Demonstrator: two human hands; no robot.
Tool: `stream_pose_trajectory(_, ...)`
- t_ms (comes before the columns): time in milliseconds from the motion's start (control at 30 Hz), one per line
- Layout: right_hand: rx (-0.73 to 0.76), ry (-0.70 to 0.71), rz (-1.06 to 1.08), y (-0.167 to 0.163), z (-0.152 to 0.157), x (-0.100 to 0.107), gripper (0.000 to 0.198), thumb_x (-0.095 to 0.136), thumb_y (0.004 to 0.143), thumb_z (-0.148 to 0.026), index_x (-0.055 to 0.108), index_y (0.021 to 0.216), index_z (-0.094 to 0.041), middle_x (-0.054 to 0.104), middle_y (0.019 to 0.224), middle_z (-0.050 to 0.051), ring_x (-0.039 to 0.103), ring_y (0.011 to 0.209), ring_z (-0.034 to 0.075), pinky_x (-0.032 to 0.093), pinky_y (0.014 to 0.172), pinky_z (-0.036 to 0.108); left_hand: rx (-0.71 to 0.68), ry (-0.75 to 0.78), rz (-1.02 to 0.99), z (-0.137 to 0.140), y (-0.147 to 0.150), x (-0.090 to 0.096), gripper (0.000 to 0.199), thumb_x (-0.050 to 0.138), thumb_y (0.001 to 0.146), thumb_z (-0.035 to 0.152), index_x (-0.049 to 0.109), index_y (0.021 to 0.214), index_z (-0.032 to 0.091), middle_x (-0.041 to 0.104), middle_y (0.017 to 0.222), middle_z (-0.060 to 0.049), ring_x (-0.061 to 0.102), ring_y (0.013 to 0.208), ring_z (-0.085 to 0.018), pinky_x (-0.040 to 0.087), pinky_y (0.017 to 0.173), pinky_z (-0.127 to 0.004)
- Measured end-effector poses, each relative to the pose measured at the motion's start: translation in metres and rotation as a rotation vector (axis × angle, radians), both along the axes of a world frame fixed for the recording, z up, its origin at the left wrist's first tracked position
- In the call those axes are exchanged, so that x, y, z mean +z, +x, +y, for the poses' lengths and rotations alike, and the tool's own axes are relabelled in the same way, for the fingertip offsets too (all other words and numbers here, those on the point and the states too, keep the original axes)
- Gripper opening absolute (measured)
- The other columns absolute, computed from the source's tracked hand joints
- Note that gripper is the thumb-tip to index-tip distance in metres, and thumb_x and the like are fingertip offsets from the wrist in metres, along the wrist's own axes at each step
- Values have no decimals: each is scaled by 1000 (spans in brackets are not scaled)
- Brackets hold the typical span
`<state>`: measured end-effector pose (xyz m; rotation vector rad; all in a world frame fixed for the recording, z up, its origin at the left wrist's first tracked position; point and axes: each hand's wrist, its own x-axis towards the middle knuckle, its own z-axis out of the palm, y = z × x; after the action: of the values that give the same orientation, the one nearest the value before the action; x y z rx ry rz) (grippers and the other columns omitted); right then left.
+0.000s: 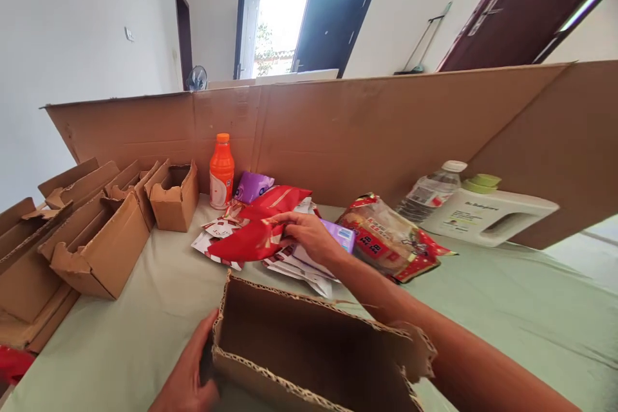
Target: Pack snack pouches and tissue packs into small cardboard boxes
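Cardboard box [309,347], open-topped, is steadied at its near-left corner by the left hand [190,370], fingers wrapped on the wall. Just beyond the box, the red packet [258,232] is pinched by the right hand [309,235], closed on its edge, atop loose sachets [290,264]. Behind the grip: orange bottle [221,172]. Judged best lifted clear before being swung over the rim.

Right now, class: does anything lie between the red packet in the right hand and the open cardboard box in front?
Nothing visible: the right hand grips the red packet; only bare cloth separates it from the open cardboard box.
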<state>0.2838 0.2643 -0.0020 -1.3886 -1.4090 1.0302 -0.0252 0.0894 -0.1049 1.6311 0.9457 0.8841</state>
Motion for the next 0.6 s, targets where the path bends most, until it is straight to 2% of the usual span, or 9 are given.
stream_pose_trajectory(100, 25, 21, 206, 20, -22, 36, 26, 63, 59, -14, 71, 84, -17, 73, 76, 4, 68, 59, 15, 64, 58, 28, 174, 23, -113, 4, -19, -3, 85, 69, 80, 41, 38, 158, 23, 39, 165, -13, 35, 152, -40, 31, 123, -57)
stream_pose_trajectory(167, 29, 47, 301, 31, -40, 63, 28, 68, 58, -14, 72, 86, -17, 75, 82, 5, 70, 63, 15, 66, 63, 28, 285, 100, -153, 7, -30, 13, 79, 68, 86, 46, 41, 156, 24, 41, 164, -15, 37, 151, -40, 36, 121, -55)
stream_pose_trajectory(267, 55, 75, 419, 34, -71, 99, 29, 73, 61, -14, 74, 90, -18, 76, 87, 4, 72, 64, 15, 67, 65, 28, 372, 278, -164, 11, -29, 63, 71, 71, 89, 44, 45, 153, 28, 42, 163, -13, 36, 152, -37, 34, 122, -54)
stream_pose_trajectory(333, 106, 80, 476, 25, -93, 118, 27, 76, 62, -15, 75, 89, -18, 76, 84, 3, 70, 61, 13, 66, 63, 25, 363, 411, -204, 11, -16, 101, 76, 78, 85, 43, 46, 152, 30, 41, 163, -12, 35, 152, -36, 33, 123, -53)
stream_pose_trajectory(400, 189, 80, 485, 9, -113, 129, 26, 76, 63, -18, 75, 90, -18, 77, 86, 3, 71, 63, 13, 65, 62, 24, 317, 474, -293, 8, 6, 133, 90, 88, 74, 50, 46, 152, 31, 45, 161, -13, 39, 150, -36, 34, 123, -51)
stream_pose_trajectory(467, 298, 65, 438, -8, -128, 132, 30, 75, 64, -21, 76, 94, -17, 78, 95, 5, 72, 68, 14, 64, 63, 25, 279, 433, -427, 5, 30, 152, 97, 93, 63, 57, 54, 147, 30, 57, 151, -14, 52, 141, -36, 42, 119, -49)
stream_pose_trajectory(533, 420, 63, 302, -20, -138, 129, 36, 70, 70, -26, 75, 104, -16, 77, 102, 6, 72, 68, 14, 62, 61, 27, 339, 359, -595, 2, 50, 161, 84, 93, 61, 60, 65, 135, 29, 73, 129, -11, 68, 122, -33, 54, 108, -46)
stream_pose_trajectory(600, 451, 169, 73, -25, -141, 122, 37, 64, 78, -31, 74, 112, -18, 76, 103, 7, 71, 70, 15, 60, 61, 28, 503, 332, -755, 0, 64, 165, 67, 93, 64, 55, 72, 123, 31, 80, 108, -4, 76, 104, -26, 61, 95, -38)
